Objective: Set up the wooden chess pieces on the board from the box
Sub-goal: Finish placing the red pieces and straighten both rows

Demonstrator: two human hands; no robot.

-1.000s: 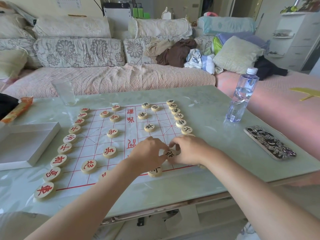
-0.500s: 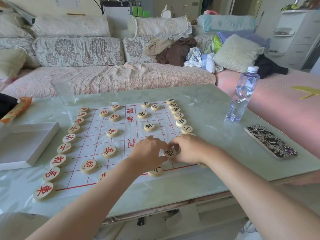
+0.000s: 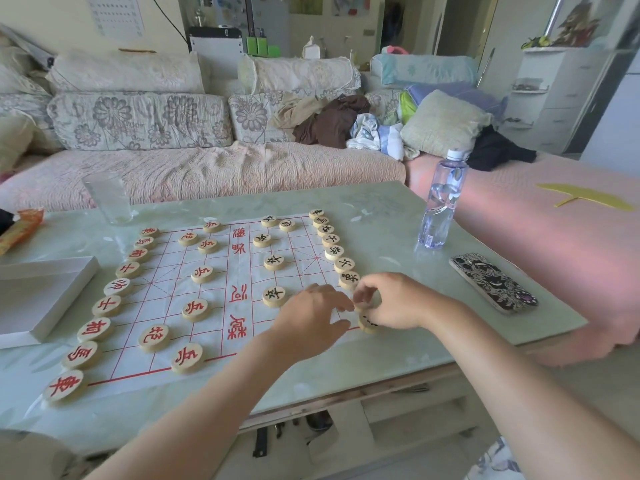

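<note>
- Since a second ago the hands have come apart. They were bunched over one disc by the board's near right corner. Now the right hand (image 3: 391, 303) has slid out to the board's right edge, and the left hand (image 3: 311, 320) has let go.
- My left hand is holding nothing; its fingers are straight and loose over the board (image 3: 166, 292) near its near edge.
- My right hand has thumb and fingers curled in a pinch on what I read as a disc, the pinched piece (image 3: 371, 302). It is just above the right-edge file and its face is hidden.
- Just under that hand, a corner piece (image 3: 367, 323) lies at the board's near right corner, partly covered.
- Red looks finished to me: the red row (image 3: 106, 305) fills the board's left edge with nine discs, with two cannons and five soldiers ahead of it.
- Along the right edge, the black file (image 3: 334, 252) shows seven discs running from the far corner.
- Ahead of that file I see four black soldiers (image 3: 274, 262) and one black cannon (image 3: 287, 225). I cannot tell what lies under my hands.
- What is left, I judge, is seating the pinched piece in the gap above the corner piece, so the task is nearly done.
- At the tabletop's left edge sits the box (image 3: 41, 299); I cannot see inside it.
- Near the tabletop's right edge are a water bottle (image 3: 441, 202) and a phone (image 3: 493, 282).
</note>
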